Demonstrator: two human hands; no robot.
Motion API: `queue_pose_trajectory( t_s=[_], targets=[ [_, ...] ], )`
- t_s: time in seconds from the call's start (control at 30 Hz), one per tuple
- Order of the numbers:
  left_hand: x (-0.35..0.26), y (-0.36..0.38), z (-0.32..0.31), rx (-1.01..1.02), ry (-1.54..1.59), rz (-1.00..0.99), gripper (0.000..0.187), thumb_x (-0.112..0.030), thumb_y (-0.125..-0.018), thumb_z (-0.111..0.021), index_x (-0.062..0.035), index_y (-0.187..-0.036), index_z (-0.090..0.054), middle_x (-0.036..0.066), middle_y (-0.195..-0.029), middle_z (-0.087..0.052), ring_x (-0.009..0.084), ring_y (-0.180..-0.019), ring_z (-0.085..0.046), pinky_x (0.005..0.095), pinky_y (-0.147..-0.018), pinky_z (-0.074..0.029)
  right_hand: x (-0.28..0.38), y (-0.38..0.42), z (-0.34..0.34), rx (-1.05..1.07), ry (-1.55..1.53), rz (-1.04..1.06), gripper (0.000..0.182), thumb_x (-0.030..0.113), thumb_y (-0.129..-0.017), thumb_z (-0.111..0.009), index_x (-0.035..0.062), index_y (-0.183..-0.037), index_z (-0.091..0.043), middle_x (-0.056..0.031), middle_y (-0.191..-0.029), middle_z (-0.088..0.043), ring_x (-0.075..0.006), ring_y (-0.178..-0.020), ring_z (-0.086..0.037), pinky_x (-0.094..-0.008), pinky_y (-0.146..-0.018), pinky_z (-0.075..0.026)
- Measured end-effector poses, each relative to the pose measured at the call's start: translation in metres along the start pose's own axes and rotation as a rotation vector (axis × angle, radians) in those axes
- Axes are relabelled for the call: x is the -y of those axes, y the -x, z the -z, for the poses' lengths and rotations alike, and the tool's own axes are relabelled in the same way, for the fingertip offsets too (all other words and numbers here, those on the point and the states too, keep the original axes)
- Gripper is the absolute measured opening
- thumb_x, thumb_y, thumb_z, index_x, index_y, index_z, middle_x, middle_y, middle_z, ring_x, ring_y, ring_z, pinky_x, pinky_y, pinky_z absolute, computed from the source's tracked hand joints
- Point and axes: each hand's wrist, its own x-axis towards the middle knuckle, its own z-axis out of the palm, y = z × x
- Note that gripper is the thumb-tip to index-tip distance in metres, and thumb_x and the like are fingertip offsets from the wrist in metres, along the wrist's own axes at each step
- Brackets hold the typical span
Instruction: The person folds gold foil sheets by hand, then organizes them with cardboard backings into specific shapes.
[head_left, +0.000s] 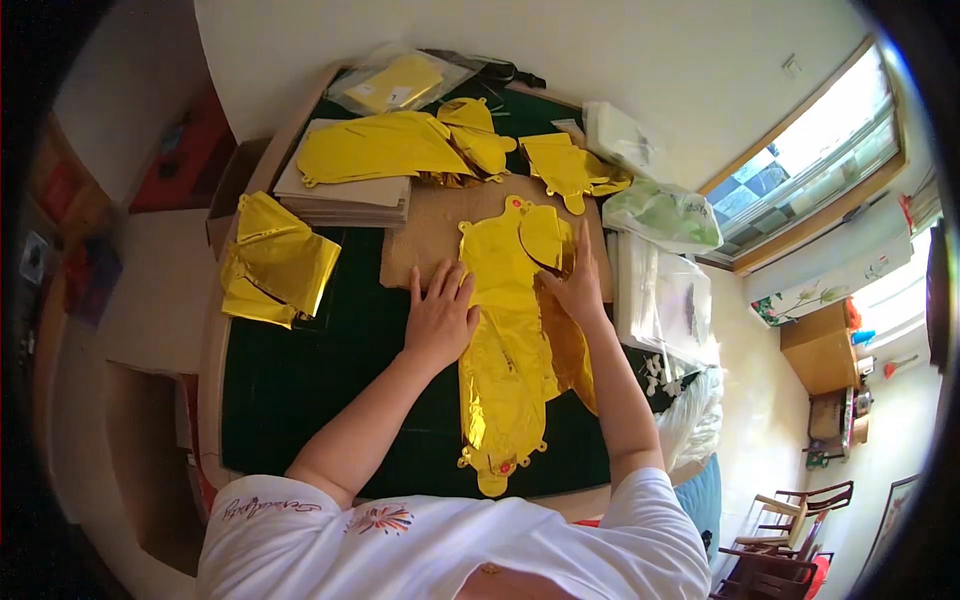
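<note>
A flat gold foil balloon [500, 345] lies lengthwise in front of me, partly over a brown cardboard sheet [430, 235] and partly over the dark green tabletop [340, 380]. Small tabs stick out along its edge, and red spots mark its top and bottom ends. My left hand [443, 310] rests with spread fingers on the balloon's left edge and the cardboard. On the right side, a part of the foil is folded over. My right hand [578, 285] lies at this fold, its thumb apart from its outstretched fingers.
More gold foil pieces [375, 150] lie on a stack of boards [345, 208] at the back. A folded foil piece [280, 262] is at the left edge. Plastic bags [665, 300] line the right side. A clear bag with gold foil [405, 82] lies at the far edge.
</note>
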Motion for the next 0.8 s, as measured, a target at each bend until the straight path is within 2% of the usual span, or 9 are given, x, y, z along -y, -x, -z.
queue_pose_trajectory(
  t_s=[0.17,0.23,0.33,0.43,0.5,0.6,0.7,0.73,0.8],
  targets=[
    [-0.002,-0.001,-0.003,0.002,0.028,0.032,0.047,-0.032,-0.093,-0.048,-0.0077,-0.133,-0.042,0.01,-0.143,-0.034,0.0244,-0.137,-0.024,0.0566,-0.112,-0.008,0.001,-0.01,-0.003,-0.028,0.206,-0.03,0.097,0.012,-0.075,-0.071,0.0162,-0.148,-0.009,-0.0231,-0.139,-0.037,-0.0395,-0.122,-0.042,-0.0425,-0.097,-0.038],
    [-0.001,-0.001,-0.005,-0.005,0.041,0.036,0.047,-0.032,-0.093,-0.048,-0.0073,-0.133,-0.042,0.01,-0.143,-0.035,0.0246,-0.137,-0.024,0.0566,-0.112,-0.007,-0.018,-0.019,-0.011,-0.192,0.191,0.046,0.091,0.011,-0.077,-0.067,0.0172,-0.148,-0.01,-0.0236,-0.123,-0.051,-0.0393,-0.105,-0.053,-0.0422,-0.09,-0.043],
    [0.001,0.0,-0.005,-0.031,0.061,0.024,0.048,-0.032,-0.093,-0.048,-0.0064,-0.133,-0.042,0.01,-0.142,-0.035,0.0253,-0.137,-0.024,0.0564,-0.112,-0.007,-0.035,-0.034,-0.011,-0.203,-0.031,-0.195,0.077,0.005,-0.081,-0.059,0.0156,-0.146,-0.02,-0.0172,-0.093,-0.062,-0.0291,-0.079,-0.062,-0.0369,-0.073,-0.049],
    [0.001,0.0,-0.005,-0.048,0.047,0.021,0.047,-0.032,-0.092,-0.048,-0.0071,-0.132,-0.044,0.01,-0.142,-0.037,0.0244,-0.137,-0.026,0.0574,-0.111,-0.01,-0.002,-0.028,-0.003,-0.239,-0.221,0.007,0.069,0.002,-0.082,-0.057,0.0145,-0.143,-0.027,-0.0121,-0.095,-0.062,-0.0215,-0.079,-0.061,-0.0351,-0.07,-0.049],
    [0.001,0.001,-0.006,-0.051,0.042,0.01,0.047,-0.032,-0.092,-0.048,-0.0072,-0.131,-0.045,0.01,-0.141,-0.038,0.0244,-0.137,-0.026,0.0574,-0.111,-0.009,0.024,-0.018,0.007,-0.192,-0.169,0.19,0.061,0.006,-0.087,-0.055,0.01,-0.142,-0.031,-0.0094,-0.103,-0.061,-0.0178,-0.087,-0.06,-0.0327,-0.079,-0.048],
    [0.002,0.001,-0.008,-0.08,0.042,0.01,0.046,-0.032,-0.092,-0.049,-0.0068,-0.13,-0.045,0.01,-0.14,-0.038,0.025,-0.136,-0.027,0.0575,-0.111,-0.009,0.047,-0.009,0.021,0.043,-0.729,0.132,0.053,0.021,-0.094,-0.049,0.0016,-0.141,-0.033,-0.0101,-0.118,-0.057,-0.0184,-0.117,-0.05,-0.0325,-0.102,-0.034],
    [0.001,0.001,-0.004,-0.032,0.056,0.01,0.049,-0.032,-0.092,-0.049,-0.0056,-0.133,-0.042,0.011,-0.141,-0.036,0.0257,-0.137,-0.024,0.0567,-0.112,-0.007,0.006,-0.03,0.002,-0.069,-0.624,-0.106,0.047,0.023,-0.096,-0.049,0.0009,-0.137,-0.04,-0.0107,-0.125,-0.055,-0.021,-0.121,-0.049,-0.0317,-0.101,-0.035],
    [0.001,0.001,-0.005,-0.03,0.057,0.005,0.049,-0.032,-0.092,-0.049,-0.0056,-0.133,-0.042,0.011,-0.141,-0.036,0.0257,-0.137,-0.024,0.0567,-0.112,-0.007,-0.028,-0.034,-0.015,-0.046,-0.282,0.023,0.044,0.023,-0.097,-0.048,0.0001,-0.134,-0.044,-0.012,-0.13,-0.052,-0.0213,-0.121,-0.048,-0.0287,-0.1,-0.036],
    [0.002,0.0,-0.007,-0.037,0.068,0.014,0.049,-0.031,-0.092,-0.05,-0.0058,-0.133,-0.042,0.011,-0.141,-0.036,0.0253,-0.137,-0.024,0.0566,-0.112,-0.007,-0.023,-0.03,-0.02,0.041,-0.254,-0.001,0.046,0.025,-0.097,-0.047,0.0012,-0.136,-0.041,-0.0152,-0.135,-0.047,-0.0248,-0.125,-0.044,-0.0304,-0.102,-0.034]
  ],
)
